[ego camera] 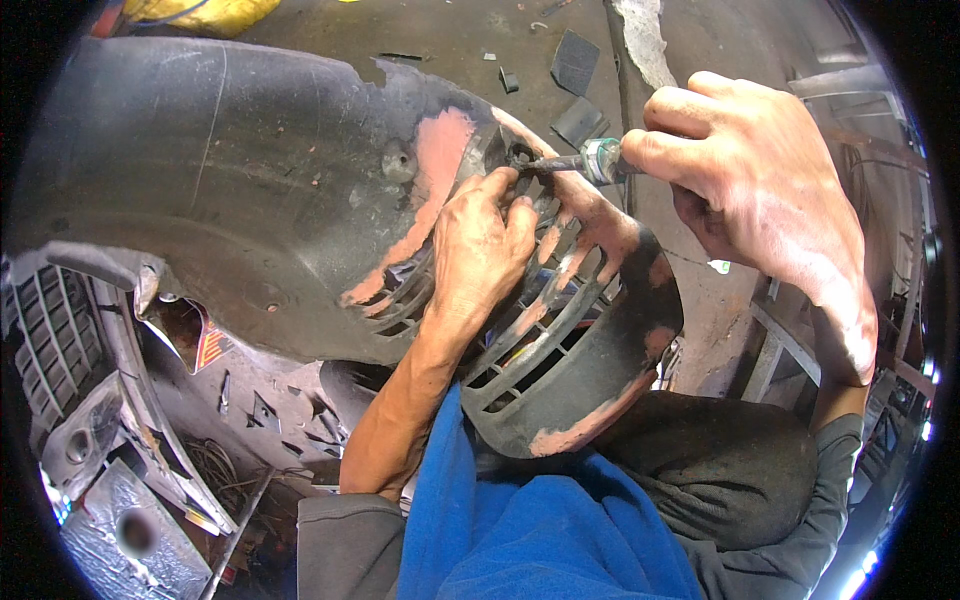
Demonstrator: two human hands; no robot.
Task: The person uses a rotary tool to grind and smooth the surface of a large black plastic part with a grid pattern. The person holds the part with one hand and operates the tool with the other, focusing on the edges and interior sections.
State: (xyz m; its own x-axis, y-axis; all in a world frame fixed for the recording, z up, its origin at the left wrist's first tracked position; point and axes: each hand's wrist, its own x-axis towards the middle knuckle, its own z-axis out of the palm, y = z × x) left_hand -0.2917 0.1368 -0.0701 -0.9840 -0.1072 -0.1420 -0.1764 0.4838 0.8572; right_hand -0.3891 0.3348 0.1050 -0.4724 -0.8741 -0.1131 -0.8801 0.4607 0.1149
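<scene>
A dark plastic bumper cover [300, 172] lies across in front of me, its slatted grille [540, 345] toward my lap. Salmon-pink filler [444, 146] coats patches beside the slats and along the rim. My left hand [484, 232] rests on the grille, thumb and fingers pinched at a dark slat near its far end. My right hand [739, 161] is raised at the right, closed around the handle of a soldering-iron-like tool [598, 160] with a green band. The tool's dark shaft points left, and its tip is at the slat beside my left fingertips. Their exact contact is unclear.
Black plastic scraps [576, 62] lie on the concrete floor [465, 30] beyond the bumper. A yellow object [202, 16] sits at the upper left. Lower left are a grid panel [56, 337], a silvery sheet [135, 529] and sharp offcuts [264, 412]. Metal frames [784, 345] stand at right.
</scene>
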